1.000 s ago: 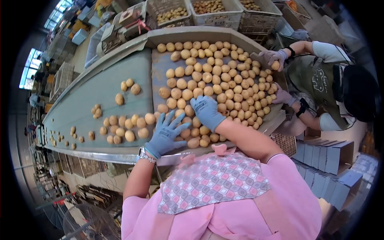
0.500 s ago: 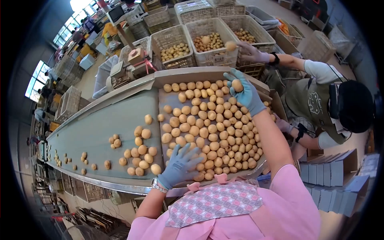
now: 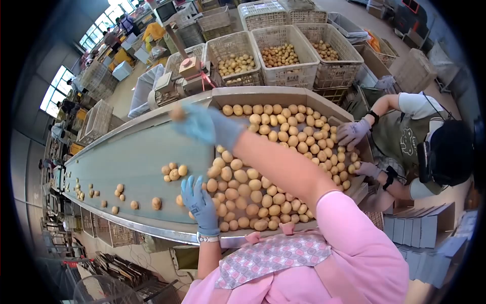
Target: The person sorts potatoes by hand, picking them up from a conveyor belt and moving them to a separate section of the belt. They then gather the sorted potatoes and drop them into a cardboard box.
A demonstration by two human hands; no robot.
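1. Belt (image 3: 136,152), left stretch: loose fruit (image 3: 173,172), scattered.
2. Right hand (image 3: 205,125), over the belt's far edge, blurred: seemingly clasping picked fruit (image 3: 177,112). Judged a sorting carry; setting down calls for a bare spot.
3. Left hand (image 3: 200,201), near edge: spread, empty, beside pile (image 3: 263,172).
4. Co-worker's hand (image 3: 351,133), right edge, at the pile.

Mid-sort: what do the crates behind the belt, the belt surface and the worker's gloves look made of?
Crates: likely moulded plastic, off-white, matte; open lattice walls. Belt: smooth grey-green sheet, probably rubber or PVC; faint sheen. Glove on the left hand: pale blue, thin knit or coated fabric; it hugs the fingers, texture too small to tell.
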